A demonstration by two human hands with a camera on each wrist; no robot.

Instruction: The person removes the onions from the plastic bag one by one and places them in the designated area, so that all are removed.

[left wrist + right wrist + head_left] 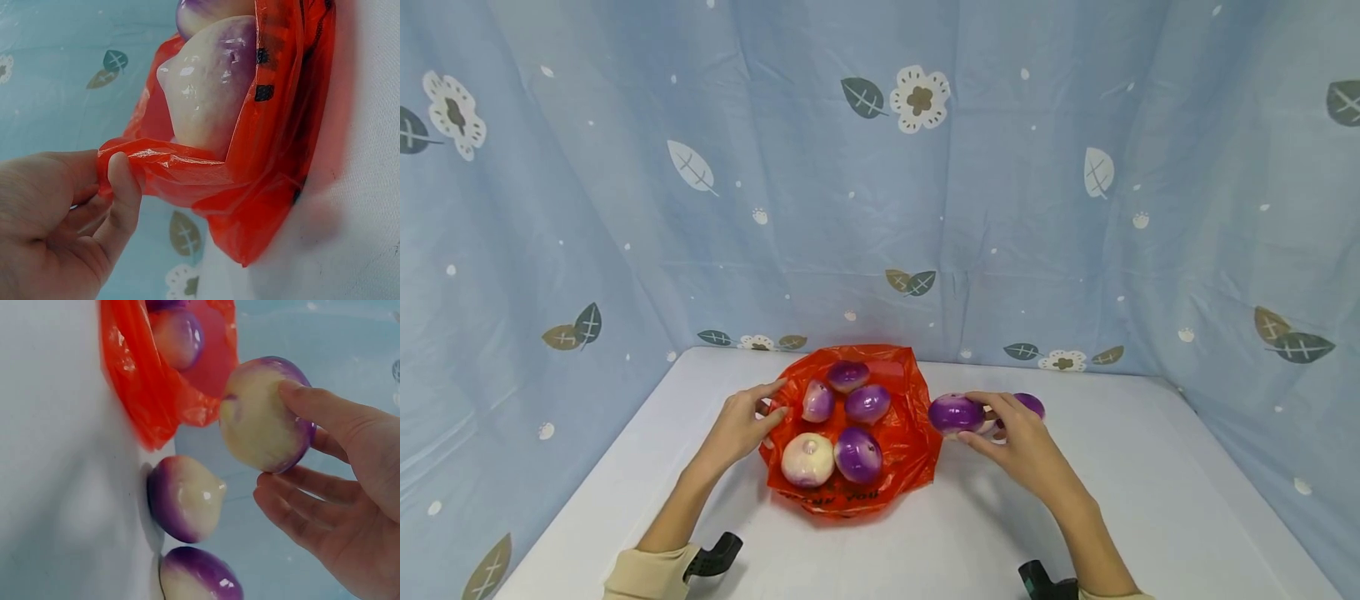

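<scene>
A red plastic bag (895,492) stands wide open on the table with several glossy purple-and-white onions inside, one of them mostly white (807,460). At its left side my left hand (739,425) pinches the rim between thumb and fingers; the left wrist view shows the folded rim (169,156) in that grip. Just right of the bag, my right hand (1018,442) holds a purple-and-white onion (956,413) by its sides, above the table. Below this held onion, the right wrist view shows two more onions on the table, a nearer onion (187,499) and another onion (200,575) cut off by the frame edge.
The white table (1150,483) extends in front of and beside the bag. A blue curtain (1000,208) with leaves and flowers hangs behind and along both sides. Black camera mounts (715,557) sit at both wrists.
</scene>
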